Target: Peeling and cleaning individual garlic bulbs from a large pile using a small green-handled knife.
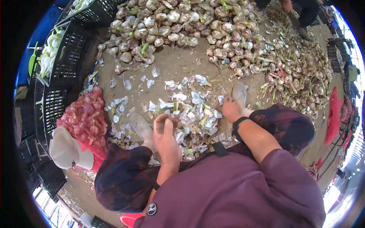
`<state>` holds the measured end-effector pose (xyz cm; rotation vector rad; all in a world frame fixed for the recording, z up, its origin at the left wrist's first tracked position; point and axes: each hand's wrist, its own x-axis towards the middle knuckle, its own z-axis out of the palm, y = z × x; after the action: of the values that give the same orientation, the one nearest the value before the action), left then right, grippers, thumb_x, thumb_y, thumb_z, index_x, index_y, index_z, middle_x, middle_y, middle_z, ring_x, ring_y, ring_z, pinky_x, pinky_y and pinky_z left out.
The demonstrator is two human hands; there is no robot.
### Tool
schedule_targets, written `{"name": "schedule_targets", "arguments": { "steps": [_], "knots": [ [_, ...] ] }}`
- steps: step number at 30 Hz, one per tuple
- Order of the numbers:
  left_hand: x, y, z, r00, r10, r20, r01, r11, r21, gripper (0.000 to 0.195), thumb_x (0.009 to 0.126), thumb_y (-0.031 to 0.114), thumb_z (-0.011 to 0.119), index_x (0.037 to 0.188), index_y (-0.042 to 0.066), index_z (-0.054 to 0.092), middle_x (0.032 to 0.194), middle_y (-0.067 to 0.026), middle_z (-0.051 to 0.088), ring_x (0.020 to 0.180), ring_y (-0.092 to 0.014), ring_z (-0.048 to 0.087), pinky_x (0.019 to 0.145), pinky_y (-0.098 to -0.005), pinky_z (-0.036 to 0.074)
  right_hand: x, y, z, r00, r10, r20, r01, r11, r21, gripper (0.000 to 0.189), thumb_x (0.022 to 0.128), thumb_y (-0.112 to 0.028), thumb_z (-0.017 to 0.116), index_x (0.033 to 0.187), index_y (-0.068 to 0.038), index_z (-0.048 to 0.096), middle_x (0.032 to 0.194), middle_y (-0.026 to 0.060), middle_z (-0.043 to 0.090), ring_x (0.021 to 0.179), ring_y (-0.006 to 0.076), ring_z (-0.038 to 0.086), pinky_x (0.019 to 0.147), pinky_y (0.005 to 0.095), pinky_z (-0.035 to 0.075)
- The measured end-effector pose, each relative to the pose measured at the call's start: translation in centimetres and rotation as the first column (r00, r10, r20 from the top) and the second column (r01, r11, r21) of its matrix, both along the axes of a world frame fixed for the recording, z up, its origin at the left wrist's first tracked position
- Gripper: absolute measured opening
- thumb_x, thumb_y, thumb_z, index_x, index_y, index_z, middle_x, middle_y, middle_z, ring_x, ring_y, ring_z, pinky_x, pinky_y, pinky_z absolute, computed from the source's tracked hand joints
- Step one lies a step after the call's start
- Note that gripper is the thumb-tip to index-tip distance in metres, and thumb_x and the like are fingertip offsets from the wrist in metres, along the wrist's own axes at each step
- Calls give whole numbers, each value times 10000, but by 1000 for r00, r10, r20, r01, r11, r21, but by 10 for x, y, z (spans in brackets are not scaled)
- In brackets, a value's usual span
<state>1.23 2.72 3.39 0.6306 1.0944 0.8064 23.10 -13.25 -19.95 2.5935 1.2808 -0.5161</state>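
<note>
My left hand (167, 136) is raised over the peelings between my shoes, its stained fingers curved and its thumb apart; I see nothing held in it. My right hand (231, 109) is low beside the right shoe (239, 92), fingers bent down. A pale flake of garlic skin (220, 99) lies at its fingertips; whether they pinch it is not clear. Between the hands is a heap of white and purplish garlic skins (196, 114). Farther out on the floor is a large pile of garlic bulbs (171, 28), some with green stems.
At left stand black plastic crates (70, 57), one holding peeled white garlic (50, 54), and a red mesh sack of garlic (85, 114) with a pale cap-like object (64, 148) against it. At right spreads stemmed garlic (299, 74); another person's leg (309, 14) is beyond.
</note>
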Motion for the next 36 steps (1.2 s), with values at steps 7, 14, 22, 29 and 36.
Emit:
{"name": "schedule_targets", "arguments": {
  "steps": [7,14,22,29,36],
  "knots": [
    [9,-1,-6,997,-68,-32,66,997,-43,199,848,8,482,1047,18,483,917,-37,527,792,-107,503,733,-251,406,13,8,-30,976,7,-219,-67,961,-270,279,769,-180,529,984,-5,547,920,180,600,872,324,573,735,383,456],
    [8,-3,-5,857,-487,-169,485,873,-57,500,848,77,516,1302,-3,323,1265,-142,424,1152,-222,424,952,-311,338,-39,95,195,594,230,-771,164,903,396,359,713,27,555,1067,-30,539,1001,133,581,878,216,579,767,339,464],
    [-12,-8,37,905,-343,250,316,938,145,492,812,0,513,1262,34,316,1144,-96,463,1020,-172,494,836,-276,430,-79,97,277,264,316,-911,603,683,412,372,817,-145,582,1160,-47,478,922,65,601,802,126,558,607,241,446],
    [-24,-14,34,935,-352,-53,325,784,530,586,674,-96,616,1182,41,357,1076,-70,438,1016,-149,446,890,-278,379,-114,99,286,83,55,-995,692,715,97,319,828,-311,613,920,-13,545,626,21,526,458,60,429,395,224,306],
    [-35,-18,40,959,-259,-113,276,772,572,567,639,-115,632,1138,20,400,1082,-80,437,1031,-154,454,891,-285,385,-123,102,296,166,156,-974,674,703,228,242,819,-248,624,819,-18,549,611,14,512,498,70,406,436,257,339]
  ]
}}
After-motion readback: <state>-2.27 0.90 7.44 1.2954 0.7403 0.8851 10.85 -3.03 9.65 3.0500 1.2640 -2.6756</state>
